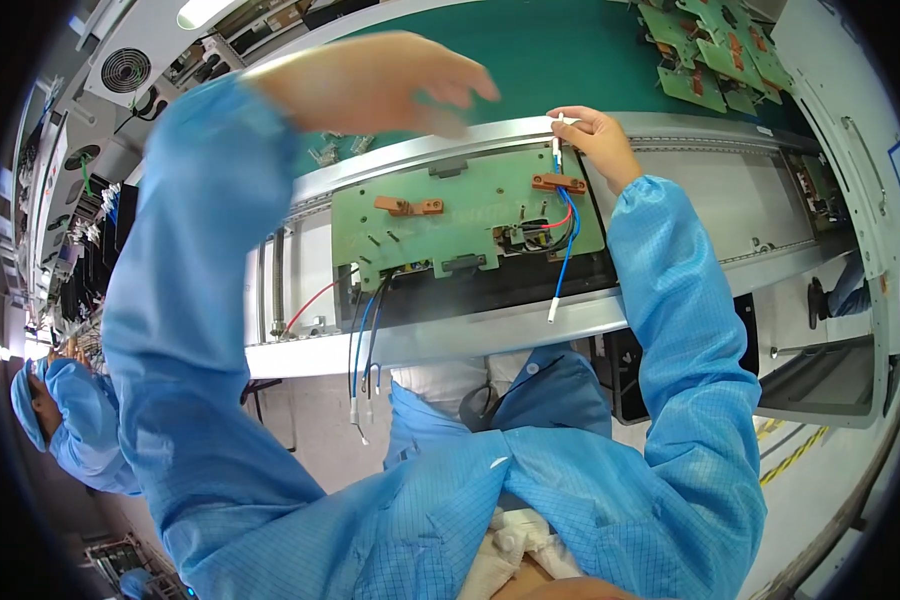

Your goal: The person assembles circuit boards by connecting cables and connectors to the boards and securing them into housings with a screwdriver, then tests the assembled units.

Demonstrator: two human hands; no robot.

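Observation:
My right hand (598, 145) pinches the white-sleeved end of a wire (557, 148) just above the far edge of a green fixture board (470, 210). Blue wires (574, 225) run from there past a brown clamp block (558, 183), and one blue wire with a white tip hangs over the near rail. My left hand (380, 85) is blurred by motion, raised over the far left of the bench, fingers stretched out and nothing visible in them. Another brown clamp block (408, 206) sits on the board's left part. Black and red leads join a small component (527, 238) in the board's cutout.
The fixture rests between the metal rails (440, 340) of a conveyor. Several loose wires (368, 350) dangle over the near rail at left. Small metal parts (342, 148) lie behind the far rail. Stacked green boards (715, 50) stand on the green mat (560, 60). Another person (70, 410) is at far left.

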